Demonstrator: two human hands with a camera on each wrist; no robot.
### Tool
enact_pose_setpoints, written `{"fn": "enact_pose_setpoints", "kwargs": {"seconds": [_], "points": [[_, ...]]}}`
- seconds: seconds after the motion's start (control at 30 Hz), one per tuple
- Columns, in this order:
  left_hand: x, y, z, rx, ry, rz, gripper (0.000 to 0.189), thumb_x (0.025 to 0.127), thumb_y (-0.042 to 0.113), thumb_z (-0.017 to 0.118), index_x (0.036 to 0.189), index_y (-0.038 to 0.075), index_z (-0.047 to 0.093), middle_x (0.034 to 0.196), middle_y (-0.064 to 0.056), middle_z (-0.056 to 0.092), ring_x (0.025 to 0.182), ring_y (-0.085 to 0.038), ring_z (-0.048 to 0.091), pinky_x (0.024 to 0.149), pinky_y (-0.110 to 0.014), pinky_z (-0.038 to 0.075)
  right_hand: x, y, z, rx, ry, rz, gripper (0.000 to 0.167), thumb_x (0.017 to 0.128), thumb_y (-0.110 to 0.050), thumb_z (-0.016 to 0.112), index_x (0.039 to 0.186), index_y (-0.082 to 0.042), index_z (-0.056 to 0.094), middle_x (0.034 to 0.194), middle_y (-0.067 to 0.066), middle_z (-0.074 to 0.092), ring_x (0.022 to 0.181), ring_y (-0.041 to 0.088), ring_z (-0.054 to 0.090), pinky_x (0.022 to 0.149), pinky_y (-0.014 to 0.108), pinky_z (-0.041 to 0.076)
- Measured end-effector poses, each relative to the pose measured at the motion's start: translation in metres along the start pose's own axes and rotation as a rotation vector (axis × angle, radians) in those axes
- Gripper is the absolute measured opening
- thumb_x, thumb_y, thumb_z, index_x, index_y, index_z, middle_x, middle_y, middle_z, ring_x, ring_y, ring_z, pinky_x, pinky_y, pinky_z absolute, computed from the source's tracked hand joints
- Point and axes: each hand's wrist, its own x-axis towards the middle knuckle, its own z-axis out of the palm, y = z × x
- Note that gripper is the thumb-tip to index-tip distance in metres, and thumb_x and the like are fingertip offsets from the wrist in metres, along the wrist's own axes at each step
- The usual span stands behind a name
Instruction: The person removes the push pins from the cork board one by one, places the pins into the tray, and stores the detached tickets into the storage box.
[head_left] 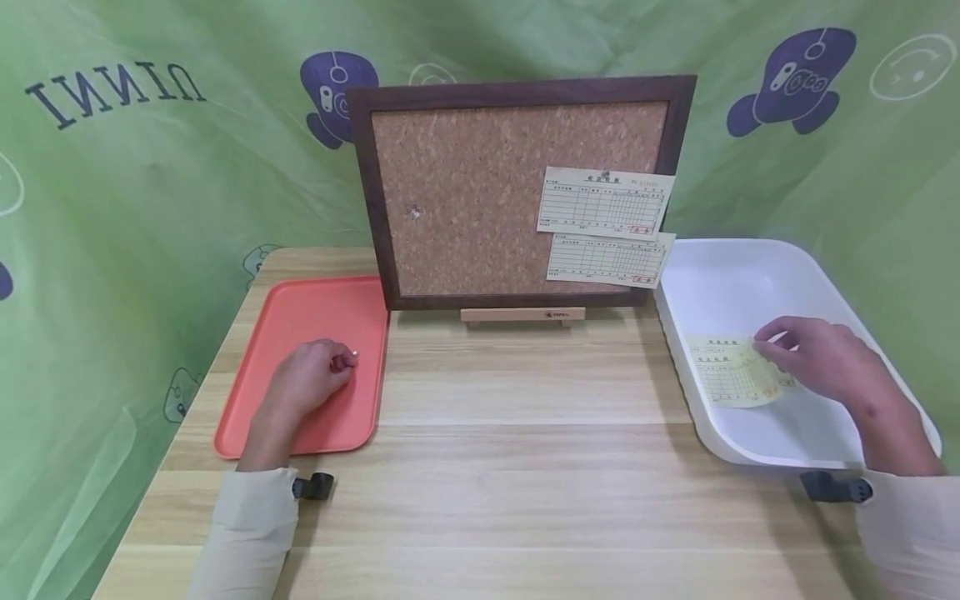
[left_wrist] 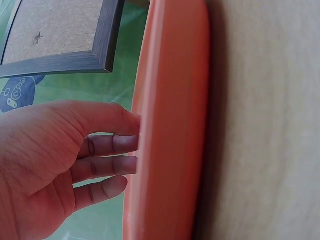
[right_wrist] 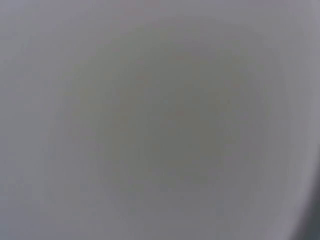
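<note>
1. Pinching a shiny bit [head_left: 355, 354], the left hand [head_left: 309, 375] was over the red tray [head_left: 322, 308] (its wall [left_wrist: 172, 120] partly blocked the wrist view).
2. The right hand [head_left: 828, 360] pinched a yellow slip [head_left: 727, 382] — inside the white tub [head_left: 757, 279].
3. A corkboard [head_left: 472, 200] stood between.

Inverted capitals, a double N among them, run across the green backdrop [head_left: 202, 167] at upper left; "No" precedes blurred digits on the upper slip [head_left: 604, 204], right of center. The wooden stand's [head_left: 502, 315] mark is illegible.
</note>
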Motion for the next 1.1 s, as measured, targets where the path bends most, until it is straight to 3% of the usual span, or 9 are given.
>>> {"fn": "enact_pose_setpoints", "kwargs": {"seconds": [0.5,0.8,1.1], "points": [[-0.007,0.01,-0.005,0.059,0.033,0.015,0.017,0.091,0.012,0.076,0.105,0.004,0.075,0.094,-0.01,0.069,0.085,-0.028,0.06,0.08,-0.049,0.053,-0.009,-0.002,-0.01,-0.053,0.031,0.026,0.033,0.102,-0.024,0.059,0.117,0.005,0.066,0.106,0.032,0.067,0.091,0.047,0.064,0.063,0.039,0.04],[-0.012,0.035,-0.018,0.129,0.095,0.105,0.014,0.089,0.011,0.077,0.103,0.008,0.076,0.092,-0.005,0.066,0.077,-0.023,0.061,0.067,-0.043,0.054,-0.011,-0.004,-0.013,-0.051,0.033,0.026,0.035,0.104,-0.031,0.056,0.12,-0.003,0.067,0.114,0.03,0.067,0.099,0.047,0.062,0.064,0.04,0.039],[-0.005,0.058,-0.021,0.154,0.138,0.174,0.013,0.089,0.012,0.076,0.102,0.01,0.077,0.092,-0.003,0.067,0.078,-0.021,0.062,0.066,-0.04,0.054,-0.006,-0.023,-0.014,0.004,0.134,-0.015,0.033,0.104,-0.032,0.058,0.118,-0.005,0.07,0.11,0.026,0.069,0.093,0.045,0.066,0.067,0.042,0.041]]}}
